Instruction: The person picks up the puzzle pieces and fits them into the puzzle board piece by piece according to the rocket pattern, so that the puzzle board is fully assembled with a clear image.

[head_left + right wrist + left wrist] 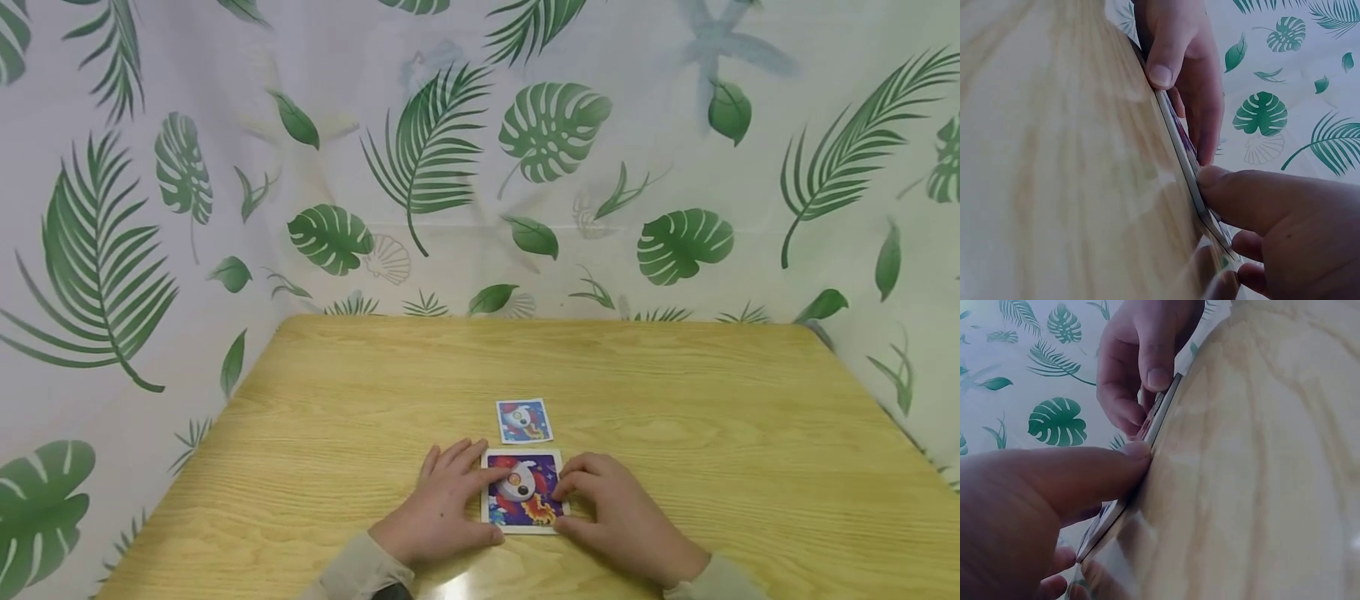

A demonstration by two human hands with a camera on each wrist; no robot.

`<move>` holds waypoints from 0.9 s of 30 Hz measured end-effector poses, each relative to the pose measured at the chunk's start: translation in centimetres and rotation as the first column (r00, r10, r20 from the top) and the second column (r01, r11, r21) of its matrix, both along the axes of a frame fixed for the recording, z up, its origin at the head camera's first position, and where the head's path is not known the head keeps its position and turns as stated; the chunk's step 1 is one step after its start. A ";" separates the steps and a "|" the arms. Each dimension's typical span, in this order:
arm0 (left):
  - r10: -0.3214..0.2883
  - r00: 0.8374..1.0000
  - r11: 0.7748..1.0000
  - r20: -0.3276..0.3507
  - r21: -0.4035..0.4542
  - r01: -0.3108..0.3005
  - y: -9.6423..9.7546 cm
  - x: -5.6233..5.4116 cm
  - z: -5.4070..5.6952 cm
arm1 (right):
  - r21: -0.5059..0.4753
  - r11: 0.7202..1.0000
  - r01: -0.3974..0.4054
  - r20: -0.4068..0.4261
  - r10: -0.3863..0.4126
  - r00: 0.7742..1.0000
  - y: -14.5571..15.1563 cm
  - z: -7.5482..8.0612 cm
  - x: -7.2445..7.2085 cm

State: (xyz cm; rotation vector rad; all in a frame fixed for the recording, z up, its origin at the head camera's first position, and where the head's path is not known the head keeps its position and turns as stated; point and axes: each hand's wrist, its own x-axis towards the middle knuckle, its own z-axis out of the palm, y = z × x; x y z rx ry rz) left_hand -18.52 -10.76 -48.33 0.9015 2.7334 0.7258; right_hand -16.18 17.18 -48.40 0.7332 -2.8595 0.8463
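A square picture board [525, 518] with a pale border lies flat on the table before me, printed with a white round figure, orange flames and a purple background. My left hand [447, 508] rests along its left side, fingers mostly straight. The left index finger reaches onto the picture, and the left thumb touches the near edge. At the right side my right hand [618, 517] grips the board, its fingers bent over the edge and its thumb at the near right corner. Both wrist views show the board's thin edge [1163, 422] low against the tabletop, thumbs touching it.
Just beyond the board lies a smaller card [524, 421] with a similar picture on a blue background. The wood-grain table [360, 383] reaches back to a white curtain [465, 275] printed with green leaves, which also hangs along the sides.
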 end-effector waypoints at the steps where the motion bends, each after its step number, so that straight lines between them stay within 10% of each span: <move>1: -0.002 1.000 1.000 -0.005 0.002 0.002 0.1 0.1 0.0 | -0.001 1.000 0.002 -0.002 -0.002 1.000 -0.1 0.0 0.0; 11: -0.282 0.959 0.959 -0.017 0.000 0.282 1.2 1.9 0.1 | 0.023 0.999 -0.036 -0.039 0.037 0.999 0.2 -0.4 0.5; 27: -0.278 0.960 0.960 -0.011 -0.023 0.278 1.4 1.8 0.0 | 0.045 0.994 -0.096 -0.032 0.098 0.995 0.9 -0.4 0.3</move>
